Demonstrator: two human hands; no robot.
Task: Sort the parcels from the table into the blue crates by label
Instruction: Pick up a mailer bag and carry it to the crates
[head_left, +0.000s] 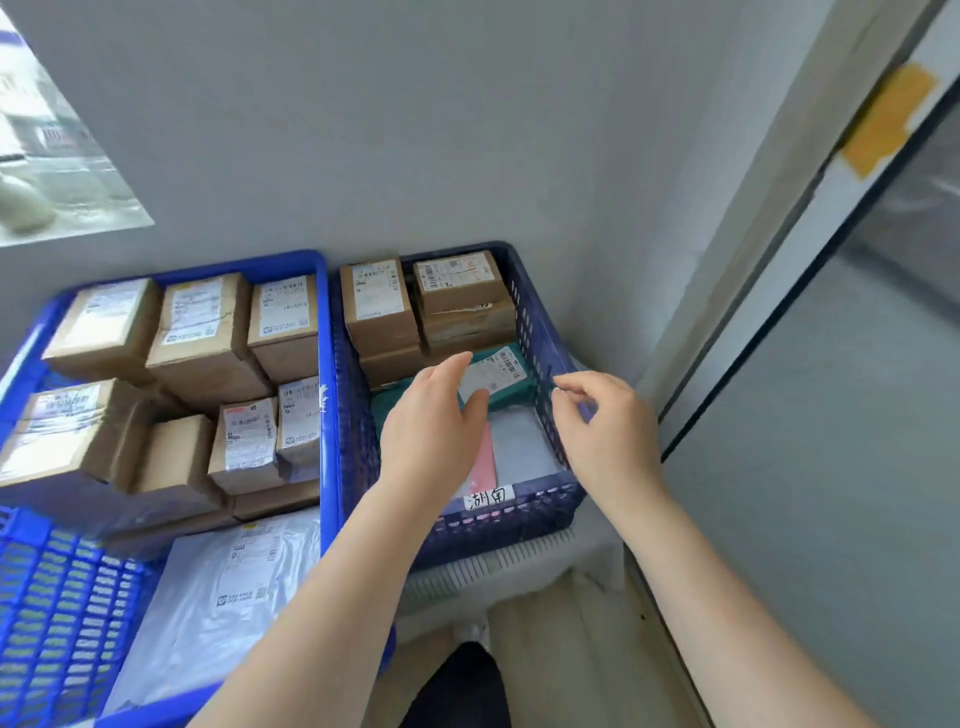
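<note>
- Head view looks down on two blue crates against a grey wall; the dark blue lattice crate (540, 332) with the handwritten tag (487, 499) on its near wall serves as landmark.
- Inside that crate, at its middle, lies the teal parcel (511, 384), label up, leaning on the cardboard boxes (415, 312) stacked in two columns along the crate's far wall. It looks set where its label sorts it.
- Left hand (431, 436) hangs over the crate's middle, fingers straight and spread, fingertips just at the teal parcel's white label (491, 374); whether they touch it I cannot tell. It holds nothing.
- Right hand (608, 431) hovers over the crate's right wall, fingers loosely curled, thumb and forefinger near each other, nothing between them.
- Near the crate's front wall lie a pink flat mailer (485, 462) and a grey poly mailer (522, 447), soft and flat, so they sit low under the rigid boxes' level.
- Left of the landmark stands the brighter blue crate (324, 415), packed with taped cardboard boxes, a glossy grey mailer bag (223, 592) at its near end.
- Boxes are matte brown with white printed labels; the crates are perforated plastic.
</note>
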